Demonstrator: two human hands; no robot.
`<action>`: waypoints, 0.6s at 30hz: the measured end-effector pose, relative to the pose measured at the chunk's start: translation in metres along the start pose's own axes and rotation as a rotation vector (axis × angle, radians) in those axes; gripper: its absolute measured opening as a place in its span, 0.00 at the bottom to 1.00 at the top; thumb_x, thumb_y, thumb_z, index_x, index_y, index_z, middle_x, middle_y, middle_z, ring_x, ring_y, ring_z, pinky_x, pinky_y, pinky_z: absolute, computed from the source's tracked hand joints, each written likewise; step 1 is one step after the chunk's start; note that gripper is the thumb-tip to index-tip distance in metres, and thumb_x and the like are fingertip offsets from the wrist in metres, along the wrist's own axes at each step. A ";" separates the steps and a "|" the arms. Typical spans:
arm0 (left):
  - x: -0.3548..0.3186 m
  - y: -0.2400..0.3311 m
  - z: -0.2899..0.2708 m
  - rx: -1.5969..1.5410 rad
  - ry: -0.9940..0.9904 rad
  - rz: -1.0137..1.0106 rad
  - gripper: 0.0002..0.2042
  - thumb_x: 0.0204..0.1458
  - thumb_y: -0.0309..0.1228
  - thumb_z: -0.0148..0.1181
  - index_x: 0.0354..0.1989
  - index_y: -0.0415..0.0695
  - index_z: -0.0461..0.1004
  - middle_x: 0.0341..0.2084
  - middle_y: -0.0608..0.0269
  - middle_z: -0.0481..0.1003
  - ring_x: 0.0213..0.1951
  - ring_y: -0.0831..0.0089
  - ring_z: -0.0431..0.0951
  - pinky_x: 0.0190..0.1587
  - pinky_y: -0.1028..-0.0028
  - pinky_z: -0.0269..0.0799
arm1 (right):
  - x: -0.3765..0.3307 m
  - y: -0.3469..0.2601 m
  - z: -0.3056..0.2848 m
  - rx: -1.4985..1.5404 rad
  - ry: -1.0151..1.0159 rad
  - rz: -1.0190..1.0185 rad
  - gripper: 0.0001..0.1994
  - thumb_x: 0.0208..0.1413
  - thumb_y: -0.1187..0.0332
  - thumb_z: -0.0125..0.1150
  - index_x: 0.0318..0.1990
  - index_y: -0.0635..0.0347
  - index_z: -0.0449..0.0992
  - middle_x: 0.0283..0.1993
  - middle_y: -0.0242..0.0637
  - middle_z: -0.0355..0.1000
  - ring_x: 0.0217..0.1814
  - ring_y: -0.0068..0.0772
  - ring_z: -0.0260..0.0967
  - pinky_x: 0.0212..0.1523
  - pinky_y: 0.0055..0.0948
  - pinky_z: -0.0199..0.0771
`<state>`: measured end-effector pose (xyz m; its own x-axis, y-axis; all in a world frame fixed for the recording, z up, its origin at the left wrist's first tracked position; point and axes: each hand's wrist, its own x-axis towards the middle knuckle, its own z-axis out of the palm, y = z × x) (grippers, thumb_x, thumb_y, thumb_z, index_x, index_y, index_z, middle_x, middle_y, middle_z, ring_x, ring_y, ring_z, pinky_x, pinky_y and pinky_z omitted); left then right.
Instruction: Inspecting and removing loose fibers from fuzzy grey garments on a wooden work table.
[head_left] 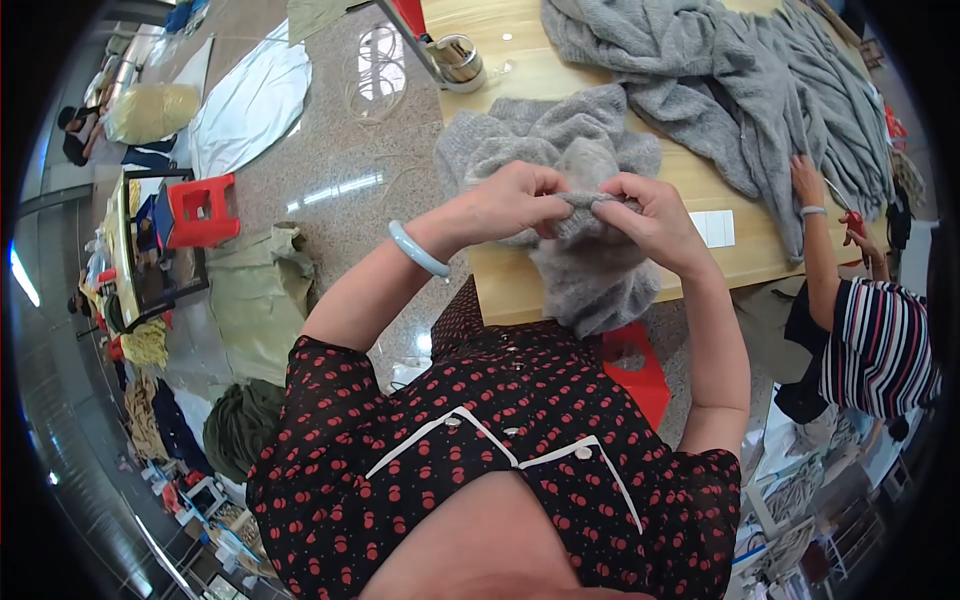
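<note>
A grey knitted garment [590,270] lies bunched at the near edge of the table, part of it hanging over the edge. My left hand [520,203] pinches a folded edge of the knit between thumb and fingers. Close beside it, my right hand [655,222] grips the same edge, thumb on top. The short stretch of edge between the two hands is raised toward me. Folds of the knit hide some of my fingertips. A pale bracelet [418,250] circles my left wrist.
More grey knitwear [700,70] is heaped across the yellowish table [500,285]. A metal tin [456,65] holding sticks stands at its left edge; a white paper [713,229] lies to my right. There a co-worker's hand [866,243] holds red-handled scissors [853,222]. A red stool [637,375] stands below the table.
</note>
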<state>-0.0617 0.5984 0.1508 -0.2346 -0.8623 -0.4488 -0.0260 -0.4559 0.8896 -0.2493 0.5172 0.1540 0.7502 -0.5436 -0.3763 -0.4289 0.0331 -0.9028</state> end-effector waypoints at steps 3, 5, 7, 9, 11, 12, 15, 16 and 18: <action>0.000 -0.007 0.007 -0.077 -0.019 -0.055 0.04 0.46 0.26 0.52 0.29 0.39 0.69 0.22 0.72 0.68 0.25 0.85 0.68 0.30 0.83 0.68 | 0.004 0.012 0.005 0.056 -0.013 -0.032 0.08 0.46 0.71 0.56 0.35 0.64 0.71 0.29 0.24 0.66 0.30 0.11 0.59 0.31 0.14 0.60; 0.001 -0.009 0.010 -0.218 0.103 0.000 0.04 0.45 0.25 0.53 0.29 0.40 0.69 0.22 0.72 0.68 0.26 0.85 0.68 0.29 0.83 0.67 | 0.009 0.018 0.011 0.116 -0.023 -0.096 0.09 0.46 0.71 0.56 0.36 0.65 0.71 0.29 0.24 0.67 0.31 0.12 0.59 0.31 0.14 0.60; 0.002 -0.015 0.011 -0.165 0.160 0.036 0.03 0.45 0.25 0.53 0.29 0.40 0.69 0.22 0.73 0.68 0.26 0.85 0.68 0.29 0.83 0.66 | 0.008 0.012 0.022 0.287 -0.034 -0.086 0.13 0.44 0.68 0.58 0.38 0.64 0.72 0.29 0.26 0.69 0.31 0.13 0.62 0.32 0.17 0.64; 0.008 -0.027 0.012 -0.127 0.263 0.111 0.03 0.45 0.25 0.53 0.29 0.41 0.69 0.22 0.73 0.69 0.26 0.86 0.67 0.28 0.84 0.65 | 0.015 0.021 0.026 0.218 0.036 -0.041 0.11 0.45 0.68 0.59 0.36 0.63 0.74 0.26 0.23 0.69 0.26 0.11 0.60 0.26 0.14 0.61; 0.010 -0.030 0.013 -0.240 0.276 0.060 0.03 0.44 0.25 0.54 0.29 0.42 0.70 0.22 0.73 0.69 0.25 0.85 0.67 0.29 0.83 0.65 | 0.018 0.034 0.029 0.309 0.128 -0.069 0.09 0.44 0.69 0.59 0.34 0.63 0.75 0.24 0.22 0.68 0.25 0.10 0.59 0.24 0.13 0.58; 0.010 -0.033 0.012 -0.247 0.267 0.044 0.03 0.44 0.25 0.54 0.28 0.42 0.71 0.22 0.74 0.69 0.25 0.85 0.67 0.29 0.83 0.65 | 0.018 0.035 0.030 0.314 0.138 -0.070 0.09 0.43 0.70 0.59 0.33 0.63 0.75 0.24 0.22 0.68 0.25 0.10 0.59 0.24 0.13 0.58; 0.011 -0.030 0.006 -0.161 0.242 0.050 0.05 0.43 0.26 0.55 0.29 0.40 0.72 0.22 0.72 0.69 0.26 0.84 0.68 0.29 0.81 0.65 | 0.019 0.037 0.035 0.339 0.176 -0.092 0.07 0.43 0.72 0.58 0.31 0.63 0.76 0.22 0.22 0.67 0.24 0.10 0.59 0.24 0.13 0.59; 0.010 -0.027 0.007 0.024 0.304 0.118 0.06 0.43 0.26 0.55 0.28 0.37 0.71 0.22 0.69 0.70 0.26 0.82 0.68 0.30 0.80 0.65 | 0.019 0.036 0.035 0.346 0.191 -0.095 0.08 0.42 0.72 0.57 0.32 0.64 0.75 0.22 0.22 0.67 0.24 0.11 0.59 0.24 0.13 0.59; 0.006 -0.019 0.012 0.507 0.433 0.321 0.07 0.42 0.25 0.52 0.27 0.34 0.68 0.22 0.58 0.68 0.26 0.70 0.70 0.32 0.75 0.65 | 0.020 0.038 0.038 0.324 0.247 -0.139 0.08 0.42 0.73 0.56 0.31 0.64 0.75 0.21 0.23 0.67 0.23 0.11 0.59 0.23 0.14 0.59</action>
<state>-0.0740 0.6048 0.1324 0.0955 -0.9936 -0.0596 -0.4909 -0.0991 0.8655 -0.2308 0.5393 0.1044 0.6296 -0.7449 -0.2208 -0.1221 0.1858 -0.9750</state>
